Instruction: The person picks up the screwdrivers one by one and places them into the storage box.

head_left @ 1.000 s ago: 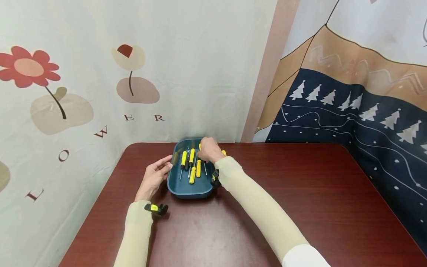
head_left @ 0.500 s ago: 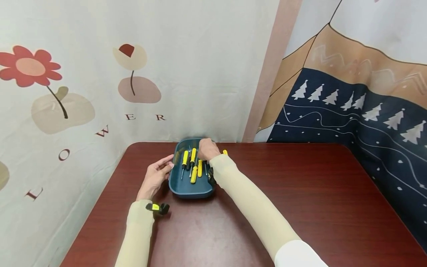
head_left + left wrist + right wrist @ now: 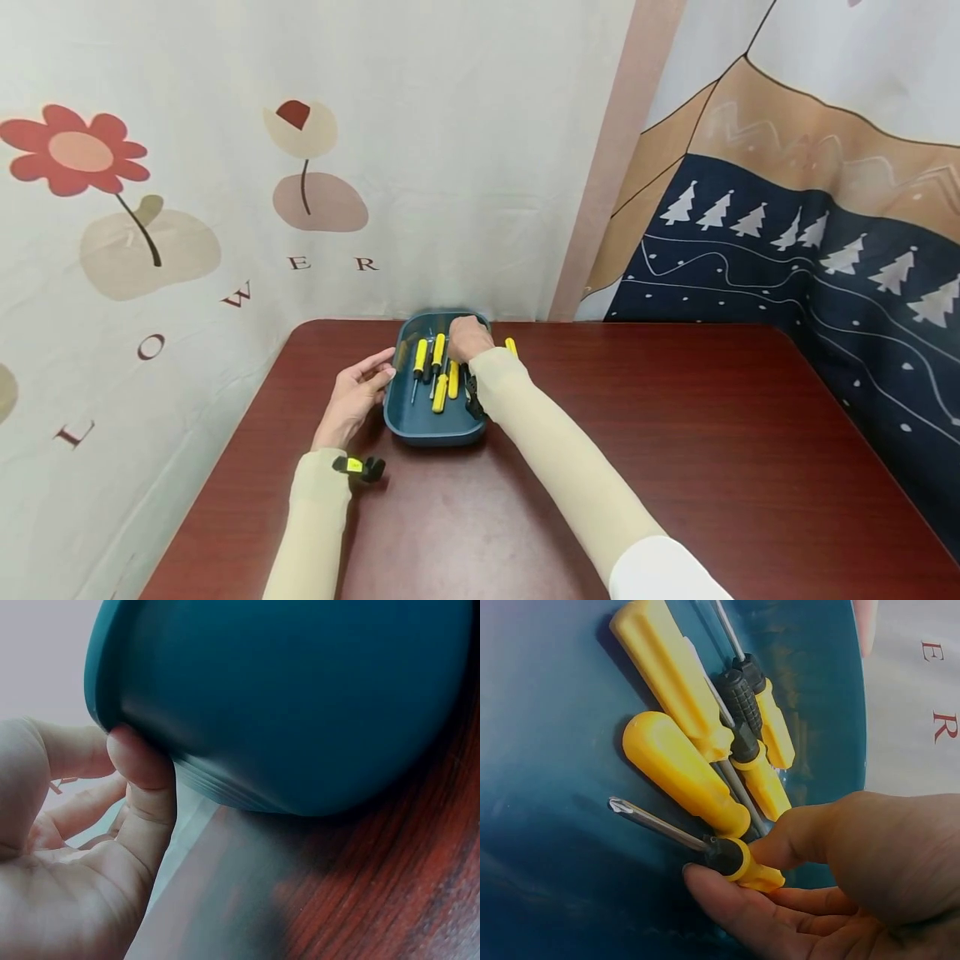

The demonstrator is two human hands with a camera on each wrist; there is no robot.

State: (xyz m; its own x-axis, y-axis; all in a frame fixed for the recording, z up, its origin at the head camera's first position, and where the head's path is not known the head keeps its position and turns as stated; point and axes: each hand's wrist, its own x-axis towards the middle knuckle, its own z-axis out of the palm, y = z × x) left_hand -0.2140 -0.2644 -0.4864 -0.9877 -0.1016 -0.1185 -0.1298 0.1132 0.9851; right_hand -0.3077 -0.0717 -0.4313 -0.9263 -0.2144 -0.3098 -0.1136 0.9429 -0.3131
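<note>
A blue tray stands at the far side of the table, holding several screwdrivers. In the head view, my left hand is at the tray's left side; its fairly straight index finger and thumb touch the outside wall. The left wrist view shows that thumb against the wall below the rim. My right hand reaches into the tray's far right part. In the right wrist view, its thumb and index finger pinch a Phillips screwdriver by its yellow-and-black handle. Beside it lie yellow-handled screwdrivers, some with black collars, and a black handle.
Another yellow handle shows just beyond the right sleeve, outside the tray, mostly hidden. The reddish-brown table extends to the right and toward me. A printed curtain hangs behind the table's back edge.
My right hand has shifted slightly left over the tray, and its sleeve covers more of the tray's right side. The left hand stays at the left wall. The whole head view has drifted slightly.
</note>
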